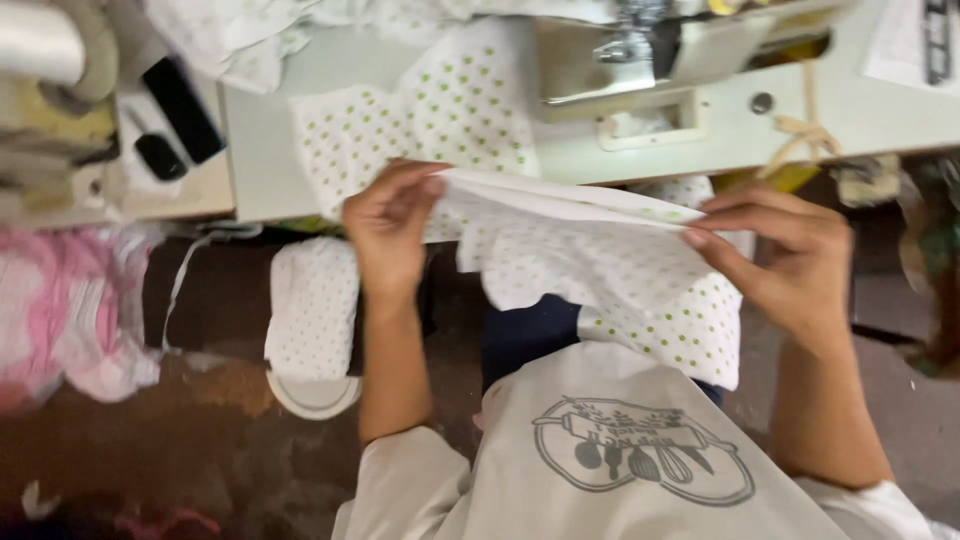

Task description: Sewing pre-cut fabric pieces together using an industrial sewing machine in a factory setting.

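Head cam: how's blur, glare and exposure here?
Head view: motion blur throughout, dotted fabric and both hands, left and right, soft-edged; sewing machine smeared, metal parts blurred; white table bright, near washed out; floor lower left dark.

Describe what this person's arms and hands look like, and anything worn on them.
Both the left hand and the right hand are bare, without gloves, rings or a watch. The forearms are uncovered; short pale grey sleeves end near the elbows, part of a shirt with a round grey printed emblem.

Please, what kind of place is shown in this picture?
Probably a sewing workshop. A sewing machine stands on a pale table, both hands stretch a white fabric piece with green dots, and more fabric lies heaped nearby.
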